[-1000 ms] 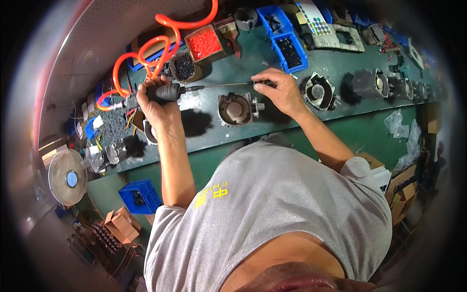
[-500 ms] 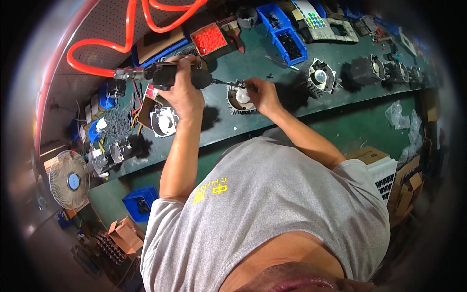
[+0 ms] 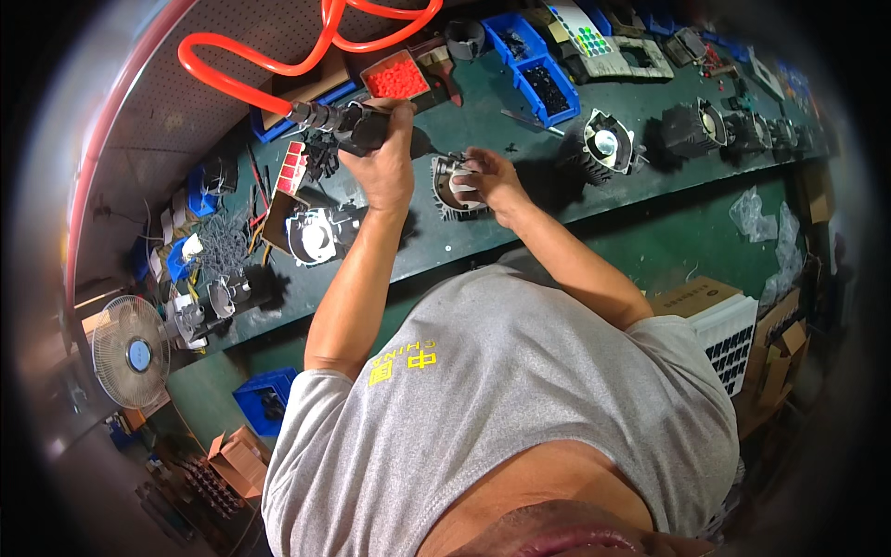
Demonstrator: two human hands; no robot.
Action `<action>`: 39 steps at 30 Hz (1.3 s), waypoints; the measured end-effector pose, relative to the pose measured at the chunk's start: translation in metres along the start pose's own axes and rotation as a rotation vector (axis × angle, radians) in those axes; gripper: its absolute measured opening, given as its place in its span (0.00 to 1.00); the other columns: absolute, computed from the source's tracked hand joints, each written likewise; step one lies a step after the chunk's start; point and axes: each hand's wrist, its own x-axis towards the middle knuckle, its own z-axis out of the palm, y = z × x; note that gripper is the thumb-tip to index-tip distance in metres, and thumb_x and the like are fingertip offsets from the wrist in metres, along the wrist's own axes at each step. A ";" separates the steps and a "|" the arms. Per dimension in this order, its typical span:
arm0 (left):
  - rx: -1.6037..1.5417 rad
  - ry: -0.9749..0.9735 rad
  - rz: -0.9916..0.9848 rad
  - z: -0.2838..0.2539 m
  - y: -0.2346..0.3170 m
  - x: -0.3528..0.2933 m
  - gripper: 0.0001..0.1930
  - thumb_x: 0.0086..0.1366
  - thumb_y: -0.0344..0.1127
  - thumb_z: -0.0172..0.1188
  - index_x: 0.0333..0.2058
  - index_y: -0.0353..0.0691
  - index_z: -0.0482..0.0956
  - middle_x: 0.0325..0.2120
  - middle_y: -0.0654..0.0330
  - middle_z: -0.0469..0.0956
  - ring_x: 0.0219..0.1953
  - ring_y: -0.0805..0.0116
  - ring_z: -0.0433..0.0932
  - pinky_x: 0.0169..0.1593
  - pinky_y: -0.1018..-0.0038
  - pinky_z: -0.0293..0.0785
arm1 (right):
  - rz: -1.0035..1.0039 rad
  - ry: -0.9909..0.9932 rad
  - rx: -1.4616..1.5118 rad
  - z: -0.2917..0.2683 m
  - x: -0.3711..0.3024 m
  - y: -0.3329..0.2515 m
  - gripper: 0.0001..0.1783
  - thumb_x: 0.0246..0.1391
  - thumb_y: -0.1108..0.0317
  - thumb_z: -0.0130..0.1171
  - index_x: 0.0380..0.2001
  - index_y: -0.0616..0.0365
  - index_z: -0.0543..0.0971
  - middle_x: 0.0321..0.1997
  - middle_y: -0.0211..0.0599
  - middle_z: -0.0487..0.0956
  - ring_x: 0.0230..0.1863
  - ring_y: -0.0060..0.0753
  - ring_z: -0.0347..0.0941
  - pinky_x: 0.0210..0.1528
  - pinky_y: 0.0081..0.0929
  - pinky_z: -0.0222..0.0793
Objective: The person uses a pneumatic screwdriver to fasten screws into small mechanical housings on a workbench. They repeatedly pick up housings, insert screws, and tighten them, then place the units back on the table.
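My left hand (image 3: 383,176) is wrapped around a dark air screwdriver (image 3: 362,128), held above the green bench. Its tip is hidden behind the hand. Right of it, a round finned metal housing (image 3: 448,197) with a pale centre lies on the bench, its open side up. The curled fingers of my right hand (image 3: 497,186) grip this housing at its right edge and cover part of it. Whether a small part is also between them cannot be made out. Another open housing (image 3: 316,237) sits just left of my left forearm.
An orange air hose (image 3: 232,85) loops up from the screwdriver. Behind stand a box of red caps (image 3: 394,79) and blue bins (image 3: 546,88) of dark parts. More housings (image 3: 608,144) line the bench to the right. At the far left are a fan (image 3: 130,353) and thin wires (image 3: 223,237).
The screwdriver has tilted, and its bit no longer reaches over the housing. My left hand and the hose have shifted right. My right fingers have moved slightly lower over the housing.
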 end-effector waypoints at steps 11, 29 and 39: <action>-0.001 -0.269 -0.156 0.031 0.013 0.006 0.02 0.62 0.23 0.64 0.33 0.35 0.83 0.28 0.70 0.79 0.29 0.82 0.75 0.36 0.80 0.73 | -0.577 -0.227 -0.663 0.001 0.003 -0.067 0.36 0.51 0.70 0.72 0.62 0.65 0.70 0.57 0.48 0.78 0.53 0.31 0.78 0.52 0.30 0.74; 0.311 -0.412 -0.059 -0.001 0.040 0.028 0.14 0.62 0.33 0.71 0.40 0.32 0.79 0.31 0.63 0.82 0.35 0.77 0.78 0.42 0.77 0.76 | -0.534 -0.451 -0.533 0.028 0.002 -0.106 0.21 0.54 0.70 0.71 0.50 0.59 0.77 0.43 0.31 0.77 0.42 0.22 0.71 0.46 0.28 0.72; 0.752 -0.587 0.728 -0.010 0.041 0.056 0.17 0.47 0.26 0.76 0.33 0.36 0.76 0.30 0.55 0.76 0.34 0.55 0.78 0.34 0.67 0.75 | -0.391 -0.487 -0.460 0.030 -0.001 -0.113 0.24 0.56 0.72 0.71 0.54 0.60 0.73 0.44 0.30 0.79 0.46 0.22 0.76 0.53 0.26 0.75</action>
